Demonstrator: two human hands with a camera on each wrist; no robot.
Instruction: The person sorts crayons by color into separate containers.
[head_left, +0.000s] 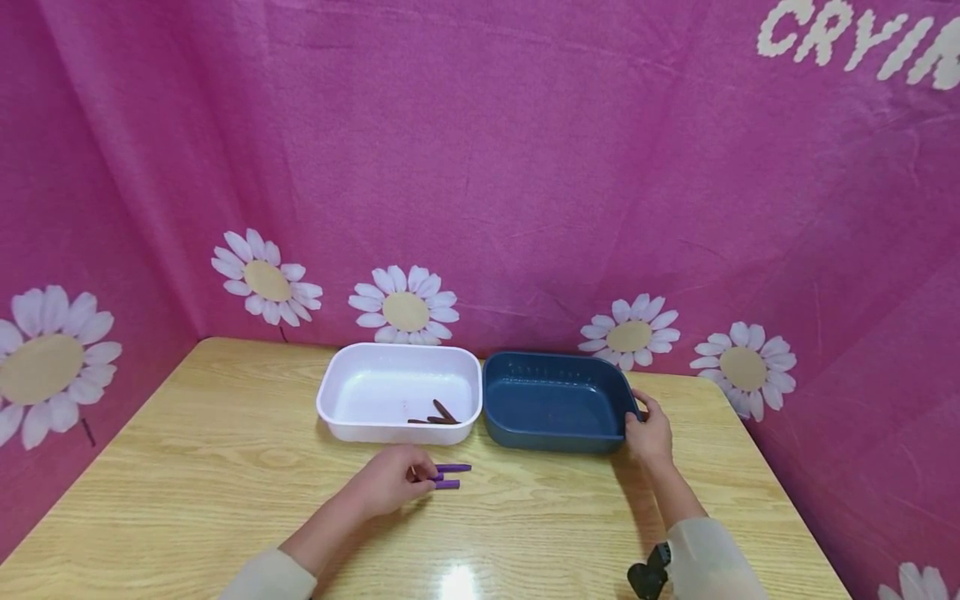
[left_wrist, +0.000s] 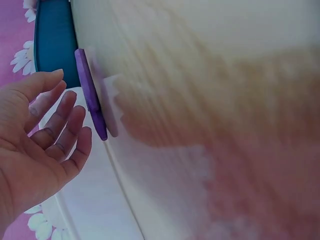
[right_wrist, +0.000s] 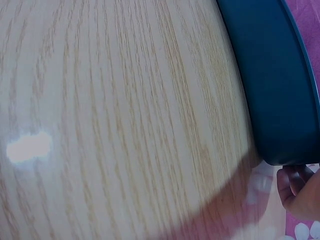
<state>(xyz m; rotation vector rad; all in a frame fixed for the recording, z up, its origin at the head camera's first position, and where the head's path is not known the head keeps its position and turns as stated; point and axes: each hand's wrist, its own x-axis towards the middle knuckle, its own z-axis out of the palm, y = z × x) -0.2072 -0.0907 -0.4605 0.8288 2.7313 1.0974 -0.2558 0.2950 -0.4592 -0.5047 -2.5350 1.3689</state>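
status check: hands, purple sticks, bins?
Left hand open, fingers at the two purple sticks on the table. Right hand grips the blue bin rim. White bin holds brown sticks. Nothing in the way.

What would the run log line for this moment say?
left hand: open, by purple sticks on table | right hand: grips blue tub | white tub: holds brown sticks

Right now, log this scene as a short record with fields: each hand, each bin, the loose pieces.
left hand: open, fingers relaxed, beside the purple sticks, not gripping them
right hand: holds the right end of the blue bin
white bin: left of the blue bin, sides close together; dark brown sticks inside
blue bin contents: none visible
table: light wood, purple sticks lie on it in front of the white bin
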